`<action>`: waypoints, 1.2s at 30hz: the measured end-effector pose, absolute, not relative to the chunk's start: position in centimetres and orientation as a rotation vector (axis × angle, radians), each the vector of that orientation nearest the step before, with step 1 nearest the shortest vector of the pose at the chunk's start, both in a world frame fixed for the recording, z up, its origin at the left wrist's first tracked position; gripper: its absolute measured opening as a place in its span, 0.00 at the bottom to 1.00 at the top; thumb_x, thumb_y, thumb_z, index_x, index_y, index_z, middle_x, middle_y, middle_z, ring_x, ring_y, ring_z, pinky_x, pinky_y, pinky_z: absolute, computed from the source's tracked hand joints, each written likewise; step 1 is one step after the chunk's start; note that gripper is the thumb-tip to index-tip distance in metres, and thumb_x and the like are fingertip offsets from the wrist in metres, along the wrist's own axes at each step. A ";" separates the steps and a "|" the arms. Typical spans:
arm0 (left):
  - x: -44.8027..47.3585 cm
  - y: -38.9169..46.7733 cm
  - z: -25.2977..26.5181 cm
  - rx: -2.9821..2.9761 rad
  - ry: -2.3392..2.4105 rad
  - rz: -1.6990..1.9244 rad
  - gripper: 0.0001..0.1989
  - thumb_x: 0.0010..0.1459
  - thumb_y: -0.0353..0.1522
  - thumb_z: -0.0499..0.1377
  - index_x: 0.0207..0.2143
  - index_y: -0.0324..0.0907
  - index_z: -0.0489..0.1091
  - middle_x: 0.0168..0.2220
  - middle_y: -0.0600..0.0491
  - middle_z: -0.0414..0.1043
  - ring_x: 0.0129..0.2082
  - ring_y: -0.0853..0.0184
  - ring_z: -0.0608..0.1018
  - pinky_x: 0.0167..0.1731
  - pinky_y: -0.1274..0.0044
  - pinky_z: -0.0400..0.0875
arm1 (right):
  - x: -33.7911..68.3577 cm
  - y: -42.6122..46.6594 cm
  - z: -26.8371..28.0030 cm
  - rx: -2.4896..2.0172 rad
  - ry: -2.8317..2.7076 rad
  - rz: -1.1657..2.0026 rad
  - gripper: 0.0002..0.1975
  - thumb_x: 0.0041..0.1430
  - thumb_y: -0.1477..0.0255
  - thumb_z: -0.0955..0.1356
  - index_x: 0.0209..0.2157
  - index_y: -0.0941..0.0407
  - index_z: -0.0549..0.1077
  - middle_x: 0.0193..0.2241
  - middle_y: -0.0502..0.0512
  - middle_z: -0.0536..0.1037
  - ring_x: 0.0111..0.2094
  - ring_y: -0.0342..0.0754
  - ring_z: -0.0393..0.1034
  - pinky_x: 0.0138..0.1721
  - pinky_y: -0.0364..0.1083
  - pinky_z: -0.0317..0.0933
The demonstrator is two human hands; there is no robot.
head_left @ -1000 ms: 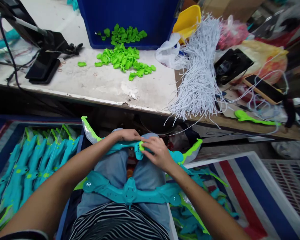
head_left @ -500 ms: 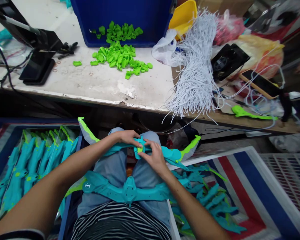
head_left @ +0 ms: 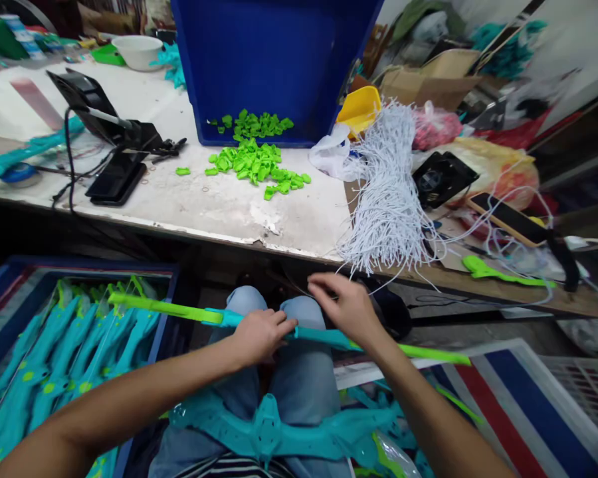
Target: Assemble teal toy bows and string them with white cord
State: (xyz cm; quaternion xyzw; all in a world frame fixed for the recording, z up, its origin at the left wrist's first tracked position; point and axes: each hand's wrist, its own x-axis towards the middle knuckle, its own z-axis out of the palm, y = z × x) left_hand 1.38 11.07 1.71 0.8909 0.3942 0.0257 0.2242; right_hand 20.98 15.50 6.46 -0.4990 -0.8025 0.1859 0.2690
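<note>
A teal toy bow (head_left: 326,337) with lime-green tips lies level across my knees, seen edge-on. My left hand (head_left: 264,335) is wrapped round it near its middle and covers part of the centre. My right hand (head_left: 351,312) hovers just above the bow's right half, fingers loosely bent and apart, with nothing visible in them. Closer to my body, a second teal toy bow (head_left: 309,435) rests on my lap, touched by neither hand. Small lime-green plastic pieces (head_left: 254,159) are heaped on the worktable (head_left: 219,216) ahead.
A blue bin (head_left: 274,73) lies tipped toward me behind the green pieces. A bundle of white cords (head_left: 386,206) hangs over the table edge. Bagged teal bows fill the crate (head_left: 167,285) at left; more lie on a striped sheet (head_left: 498,398) at right. A phone (head_left: 508,219) sits far right.
My view has tilted up. The held bow has turned from face-up to edge-on. My right hand has left its centre and moved right; my left hand has closed round the middle.
</note>
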 end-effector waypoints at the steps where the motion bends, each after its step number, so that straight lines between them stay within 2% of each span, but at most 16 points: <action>1: 1.2 10.2 1.1 2.545 1.107 0.127 0.20 0.60 0.30 0.53 0.55 0.49 0.63 0.50 0.46 0.68 0.43 0.60 0.73 0.42 0.70 0.67 | 20.3 18.1 7.4 -1.339 -2.177 0.398 0.11 0.62 0.68 0.62 0.39 0.52 0.75 0.37 0.56 0.78 0.40 0.53 0.71 0.44 0.51 0.64; 5: 0.4 7.3 -1.6 2.672 1.191 0.317 0.24 0.59 0.24 0.52 0.56 0.54 0.63 0.57 0.46 0.62 0.50 0.57 0.70 0.48 0.62 0.66 | 15.5 29.2 8.3 -1.435 -2.259 0.150 0.12 0.59 0.74 0.62 0.40 0.57 0.76 0.40 0.62 0.75 0.45 0.57 0.65 0.49 0.55 0.60; 9: -0.3 3.1 -4.1 2.544 1.256 0.435 0.22 0.58 0.28 0.53 0.56 0.47 0.64 0.58 0.42 0.61 0.56 0.52 0.66 0.50 0.59 0.66 | 10.6 36.4 7.2 -1.633 -2.156 0.095 0.15 0.58 0.75 0.63 0.46 0.59 0.73 0.47 0.65 0.71 0.49 0.59 0.61 0.51 0.56 0.57; 12: -0.5 -0.4 -5.9 2.292 1.200 0.192 0.23 0.57 0.35 0.56 0.57 0.47 0.64 0.47 0.42 0.73 0.43 0.54 0.76 0.40 0.66 0.73 | 9.0 38.4 6.8 -1.689 -2.043 0.140 0.10 0.55 0.74 0.66 0.39 0.58 0.76 0.46 0.63 0.72 0.50 0.60 0.61 0.50 0.58 0.57; 14: -0.3 -2.0 -6.5 2.090 1.157 -0.032 0.28 0.55 0.36 0.57 0.59 0.48 0.60 0.42 0.43 0.76 0.37 0.56 0.79 0.34 0.70 0.75 | 9.3 38.6 6.8 -1.639 -1.903 0.260 0.06 0.55 0.75 0.66 0.33 0.57 0.75 0.42 0.61 0.74 0.49 0.58 0.62 0.50 0.57 0.58; 15: -0.2 -2.3 -6.4 1.990 1.157 -0.101 0.31 0.54 0.36 0.58 0.61 0.48 0.58 0.44 0.44 0.75 0.38 0.55 0.79 0.35 0.71 0.74 | 9.8 38.4 6.9 -1.607 -1.816 0.380 0.05 0.55 0.74 0.66 0.32 0.57 0.75 0.40 0.60 0.75 0.47 0.56 0.64 0.49 0.56 0.60; 17: 0.0 -2.2 -5.4 1.812 1.181 -0.135 0.37 0.51 0.35 0.60 0.63 0.46 0.54 0.52 0.44 0.71 0.46 0.55 0.76 0.43 0.71 0.72 | 11.4 37.5 7.1 -1.570 -1.664 0.661 0.05 0.56 0.72 0.65 0.31 0.57 0.73 0.33 0.57 0.76 0.40 0.52 0.70 0.42 0.51 0.65; 20: 0.3 -0.7 -2.3 1.661 1.211 -0.076 0.37 0.50 0.36 0.59 0.62 0.42 0.55 0.59 0.45 0.63 0.56 0.55 0.68 0.54 0.70 0.64 | 14.5 34.8 7.2 -1.619 -1.597 0.941 0.08 0.56 0.68 0.67 0.29 0.59 0.72 0.22 0.53 0.74 0.25 0.46 0.72 0.28 0.45 0.66; 22: 0.4 0.7 -0.2 1.633 1.236 -0.028 0.34 0.53 0.35 0.55 0.62 0.40 0.55 0.59 0.45 0.62 0.57 0.56 0.67 0.56 0.70 0.61 | 16.5 32.6 7.2 -1.682 -1.618 0.995 0.08 0.54 0.68 0.69 0.27 0.60 0.72 0.16 0.51 0.71 0.19 0.45 0.69 0.23 0.43 0.64; 25: 0.6 2.7 1.5 1.616 1.233 -0.017 0.32 0.54 0.35 0.54 0.62 0.37 0.56 0.57 0.44 0.65 0.55 0.55 0.69 0.54 0.69 0.62 | 18.4 29.8 7.1 -1.782 -1.631 0.979 0.08 0.53 0.70 0.69 0.25 0.60 0.74 0.14 0.51 0.70 0.19 0.45 0.69 0.23 0.42 0.63; 28: 0.9 3.8 1.6 1.616 1.218 -0.064 0.30 0.54 0.36 0.55 0.60 0.39 0.58 0.51 0.44 0.71 0.50 0.55 0.73 0.49 0.69 0.65 | 19.3 28.2 7.0 -1.849 -1.742 0.710 0.07 0.52 0.71 0.69 0.26 0.60 0.76 0.22 0.57 0.75 0.30 0.50 0.72 0.34 0.45 0.65; 32: 0.9 3.7 1.1 1.650 1.230 -0.023 0.28 0.54 0.34 0.56 0.58 0.42 0.58 0.46 0.47 0.73 0.44 0.58 0.75 0.44 0.70 0.68 | 20.2 27.2 6.5 -1.667 -2.100 0.175 0.12 0.53 0.70 0.68 0.39 0.60 0.77 0.39 0.62 0.77 0.42 0.55 0.70 0.46 0.52 0.62; 34: 0.7 2.6 0.9 1.758 1.278 0.075 0.24 0.57 0.33 0.54 0.56 0.42 0.58 0.48 0.46 0.72 0.46 0.59 0.74 0.45 0.70 0.68 | 20.7 26.9 5.8 -1.473 -2.268 0.149 0.13 0.54 0.71 0.67 0.41 0.59 0.76 0.42 0.61 0.76 0.45 0.55 0.68 0.49 0.53 0.60; 36: 0.5 0.8 0.6 1.967 1.301 0.171 0.21 0.59 0.32 0.51 0.55 0.41 0.59 0.53 0.43 0.67 0.52 0.57 0.71 0.48 0.67 0.66 | 21.0 26.7 4.9 -1.337 -2.369 0.150 0.11 0.55 0.72 0.66 0.40 0.58 0.76 0.42 0.60 0.76 0.45 0.55 0.67 0.50 0.54 0.59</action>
